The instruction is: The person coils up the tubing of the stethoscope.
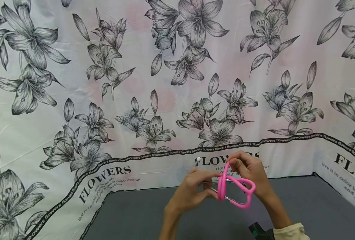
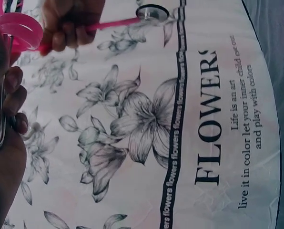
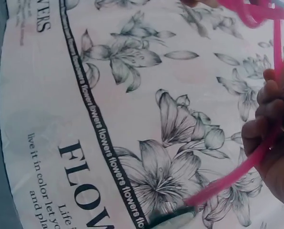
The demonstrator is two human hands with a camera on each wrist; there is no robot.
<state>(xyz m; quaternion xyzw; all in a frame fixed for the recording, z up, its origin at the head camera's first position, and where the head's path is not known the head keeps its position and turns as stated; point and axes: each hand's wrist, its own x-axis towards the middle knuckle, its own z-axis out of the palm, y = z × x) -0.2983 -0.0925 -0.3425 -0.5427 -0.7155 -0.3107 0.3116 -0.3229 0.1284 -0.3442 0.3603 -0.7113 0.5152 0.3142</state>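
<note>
A pink stethoscope (image 1: 222, 188) is held up between both hands, its tubing wound into loops. My left hand (image 1: 190, 190) pinches the looped part and the metal ear tubes; a white ear tip (image 1: 198, 159) sticks up beyond the fingers. My right hand (image 1: 250, 171) grips a length of the pink tubing at the upper right of the loops. In the left wrist view the round chestpiece (image 2: 152, 13) with a dark rim hangs from the tube end past the right fingers. The right wrist view shows the same chestpiece (image 3: 173, 215) at the bottom, slightly blurred.
A dark grey table (image 1: 135, 216) lies below the hands. Behind it hangs a white cloth (image 1: 165, 100) printed with lilies and lettering, which also closes off both sides. A black and green device (image 1: 259, 231) sits by the right sleeve (image 1: 291, 232).
</note>
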